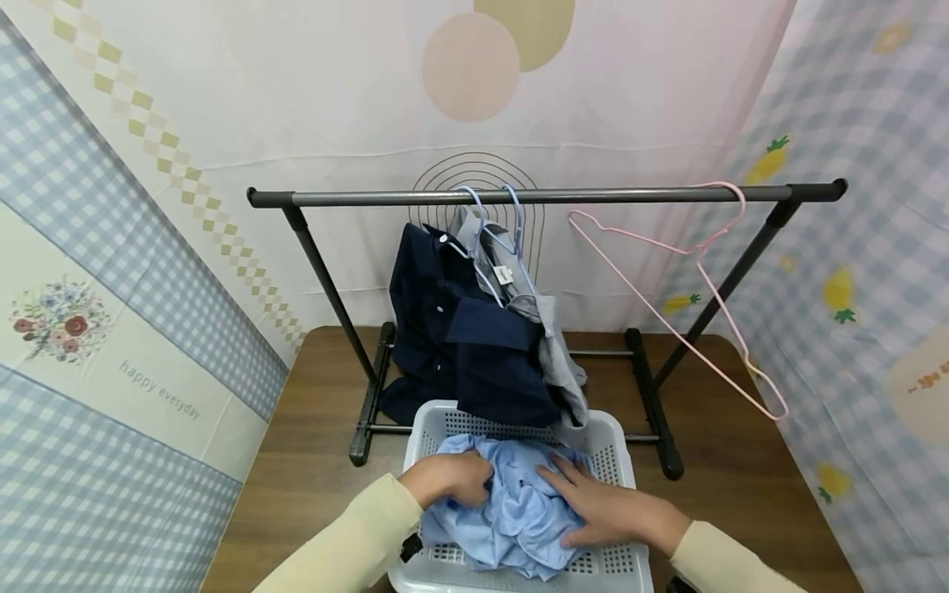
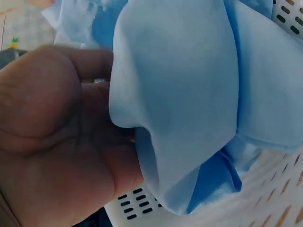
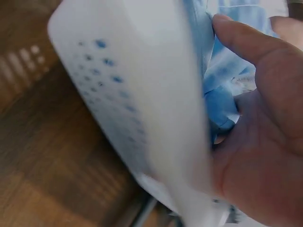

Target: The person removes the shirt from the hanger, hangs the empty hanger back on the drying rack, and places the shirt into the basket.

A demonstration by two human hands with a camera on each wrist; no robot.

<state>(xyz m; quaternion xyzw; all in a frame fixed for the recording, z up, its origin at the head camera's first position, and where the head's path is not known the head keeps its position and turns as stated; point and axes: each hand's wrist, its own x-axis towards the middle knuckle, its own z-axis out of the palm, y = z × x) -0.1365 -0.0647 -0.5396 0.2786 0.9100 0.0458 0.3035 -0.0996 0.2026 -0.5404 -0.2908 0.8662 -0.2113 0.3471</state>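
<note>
A crumpled light blue shirt point(image 1: 519, 502) lies in a white plastic basket point(image 1: 619, 461). On its left side, my left hand point(image 1: 457, 479) grips the cloth with curled fingers. A fold of the shirt point(image 2: 180, 85) hides those fingertips in the left wrist view. My right hand point(image 1: 604, 506) rests on the shirt's right side with its fingers spread. Seen from the right wrist, the thumb point(image 3: 236, 35) lies against the blue cloth, just inside the basket wall point(image 3: 165, 104); the other fingers are partly hidden.
Behind the basket stands a black clothes rack point(image 1: 356, 199) on a wooden table point(image 1: 296, 461). A navy shirt point(image 1: 445, 329) and a grey garment point(image 1: 559, 346) hang on blue hangers point(image 1: 517, 218), reaching down to the basket's back rim. A pink hanger point(image 1: 660, 329) hangs bare at the right.
</note>
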